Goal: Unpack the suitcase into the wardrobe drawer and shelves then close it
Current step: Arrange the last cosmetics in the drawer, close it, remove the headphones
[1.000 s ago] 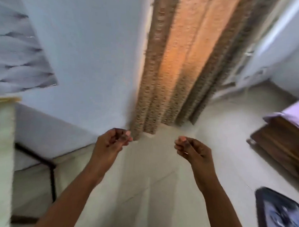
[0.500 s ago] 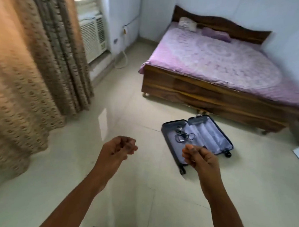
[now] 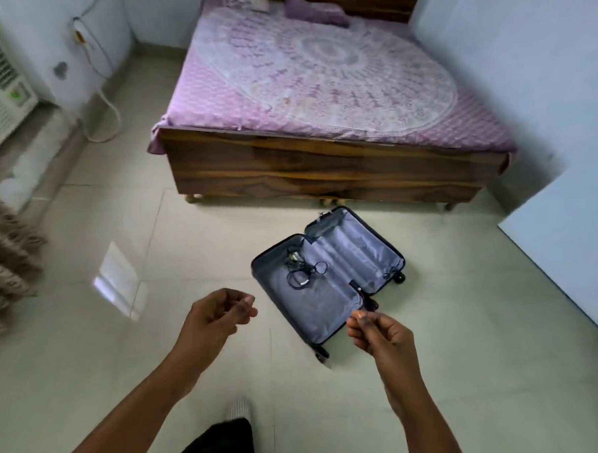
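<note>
Suitcase (image 3: 326, 282) noted lying open flat on the floor (image 3: 147, 373), just beyond and between the two hands, both lined halves facing up. That said, ordering by size begins with the floor: pale glossy tiles, extending under and past both hands in every direction. Bed (image 3: 317, 90), well beyond the hands, has a dark wooden frame and a purple patterned sheet; its foot end stands just past the far half of the suitcase. Two pillows (image 3: 313, 13) lie at its far end. A pale flat panel (image 3: 571, 245) stands beyond and to the right of the right hand; what it belongs to cannot be told. A white air-conditioning unit (image 3: 3, 90) sits far to the left of the left hand, with a fringe of patterned curtain (image 3: 4, 268) nearer on the same side. The suitcase has a dark shell, pale grey lining, and wheels at its near-right edge. A tangle of black cables (image 3: 301, 269) lies in the half nearer the left hand. Left hand (image 3: 214, 320) is raised over the floor, fingers loosely curled, holding nothing. Right hand (image 3: 380, 336) is raised over the near corner of the suitcase, fingers curled with thumb meeting fingertips; whether anything is pinched there cannot be told. One foot (image 3: 238, 408) shows below, between the forearms.
</note>
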